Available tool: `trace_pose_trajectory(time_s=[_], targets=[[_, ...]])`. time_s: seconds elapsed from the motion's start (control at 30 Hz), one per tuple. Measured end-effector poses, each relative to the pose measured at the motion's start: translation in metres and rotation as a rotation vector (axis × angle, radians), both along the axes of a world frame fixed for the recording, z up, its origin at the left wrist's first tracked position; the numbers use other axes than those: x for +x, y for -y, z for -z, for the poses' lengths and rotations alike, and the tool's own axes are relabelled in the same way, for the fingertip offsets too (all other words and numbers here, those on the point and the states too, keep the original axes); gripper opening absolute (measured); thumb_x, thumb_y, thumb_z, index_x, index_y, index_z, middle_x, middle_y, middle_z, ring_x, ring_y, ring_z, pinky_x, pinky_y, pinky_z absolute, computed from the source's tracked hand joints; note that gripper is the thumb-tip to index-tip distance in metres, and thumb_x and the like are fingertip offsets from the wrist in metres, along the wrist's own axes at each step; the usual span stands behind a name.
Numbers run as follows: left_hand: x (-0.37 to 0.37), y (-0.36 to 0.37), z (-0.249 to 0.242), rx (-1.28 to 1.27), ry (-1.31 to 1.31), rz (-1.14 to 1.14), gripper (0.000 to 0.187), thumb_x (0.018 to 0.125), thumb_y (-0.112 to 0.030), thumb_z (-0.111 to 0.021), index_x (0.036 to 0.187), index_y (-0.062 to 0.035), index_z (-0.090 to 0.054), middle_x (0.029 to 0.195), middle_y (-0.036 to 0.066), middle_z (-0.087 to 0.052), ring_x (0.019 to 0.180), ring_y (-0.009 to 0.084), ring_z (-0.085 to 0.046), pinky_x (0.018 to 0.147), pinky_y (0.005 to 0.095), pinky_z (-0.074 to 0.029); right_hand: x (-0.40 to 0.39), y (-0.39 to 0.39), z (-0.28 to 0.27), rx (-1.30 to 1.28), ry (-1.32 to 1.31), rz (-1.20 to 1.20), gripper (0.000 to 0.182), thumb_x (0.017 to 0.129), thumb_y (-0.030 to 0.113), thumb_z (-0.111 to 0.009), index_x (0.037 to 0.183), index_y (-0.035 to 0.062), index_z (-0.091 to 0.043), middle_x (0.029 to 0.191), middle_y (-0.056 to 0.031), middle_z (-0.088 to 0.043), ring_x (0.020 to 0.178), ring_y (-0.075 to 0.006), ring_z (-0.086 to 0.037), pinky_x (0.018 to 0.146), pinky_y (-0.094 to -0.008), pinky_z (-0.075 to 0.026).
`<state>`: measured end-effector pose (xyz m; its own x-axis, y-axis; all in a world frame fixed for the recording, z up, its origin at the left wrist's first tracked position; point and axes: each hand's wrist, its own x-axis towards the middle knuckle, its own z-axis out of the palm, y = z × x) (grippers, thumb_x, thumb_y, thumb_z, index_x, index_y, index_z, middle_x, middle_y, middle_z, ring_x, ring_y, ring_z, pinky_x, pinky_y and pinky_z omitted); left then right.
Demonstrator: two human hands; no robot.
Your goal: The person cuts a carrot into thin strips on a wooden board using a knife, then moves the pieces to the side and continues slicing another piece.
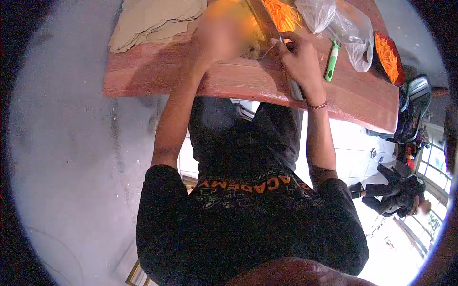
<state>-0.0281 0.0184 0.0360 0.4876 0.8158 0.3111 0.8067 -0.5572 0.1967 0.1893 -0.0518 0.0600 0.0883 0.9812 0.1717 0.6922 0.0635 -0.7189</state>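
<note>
At the table's near side, my right hand (pixel 299 57) is closed round the handle end of a knife (pixel 268 20), whose blade points up and away. My left hand (pixel 220 40) is over orange food at the top centre; a blurred patch hides its fingers. Shredded carrot (pixel 282 15) lies just right of the blade. To the right of my right hand is a green and white peeler (pixel 331 61). A clear plastic bag (pixel 350 28) is crumpled beyond it.
Flat brown sheets (pixel 155 24) are on the reddish wooden table (pixel 143 74) at the left. A dark dish (pixel 400 76) of shredded carrot is at the right edge. Stacked chairs (pixel 419 95) and another person (pixel 398 190) are farther right.
</note>
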Motion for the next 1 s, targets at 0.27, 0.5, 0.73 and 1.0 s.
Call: trace_pose_trajectory(time_s=[0.27,0.5,0.73,1.0], targets=[[0.008,-0.002,0.007,0.380,0.075,0.051,0.021,0.083,-0.032,-0.067,0.088,-0.0129,-0.074,0.101,0.003,-0.063,0.093,0.0265,-0.062,0.085,0.0416,-0.047,0.001,0.003,-0.012,-0.112,0.047,0.008,0.037,0.090,0.029,-0.067,0.110,-0.0024,-0.066,0.085,-0.0196,-0.072,0.076,-0.0229,-0.071,0.067,-0.0337,-0.053],[0.026,-0.014,0.012,0.087,0.130,-0.142,0.022,0.079,-0.029,-0.072,0.088,-0.0084,-0.072,0.099,0.011,-0.064,0.094,0.0326,-0.062,0.082,0.0473,-0.050,0.001,0.004,-0.012,-0.065,-0.030,0.011,0.038,0.089,0.034,-0.064,0.108,0.0014,-0.068,0.083,-0.0250,-0.069,0.077,-0.0388,-0.069,0.069,-0.0443,-0.053],[0.040,0.002,0.004,0.133,0.040,-0.254,0.024,0.081,-0.026,-0.071,0.092,-0.0049,-0.067,0.090,0.018,-0.063,0.093,0.0390,-0.061,0.079,0.0501,-0.050,-0.001,0.005,-0.015,-0.062,-0.011,0.017,0.039,0.088,0.036,-0.065,0.106,0.0011,-0.069,0.083,-0.0253,-0.069,0.081,-0.0392,-0.069,0.072,-0.0450,-0.053],[0.035,-0.011,0.020,0.104,0.125,-0.182,0.020,0.082,-0.021,-0.069,0.091,-0.0044,-0.066,0.088,0.014,-0.067,0.088,0.0337,-0.064,0.074,0.0464,-0.052,0.000,0.006,-0.016,-0.091,-0.043,0.015,0.039,0.088,0.036,-0.065,0.106,0.0012,-0.069,0.085,-0.0239,-0.070,0.082,-0.0395,-0.069,0.073,-0.0444,-0.054]])
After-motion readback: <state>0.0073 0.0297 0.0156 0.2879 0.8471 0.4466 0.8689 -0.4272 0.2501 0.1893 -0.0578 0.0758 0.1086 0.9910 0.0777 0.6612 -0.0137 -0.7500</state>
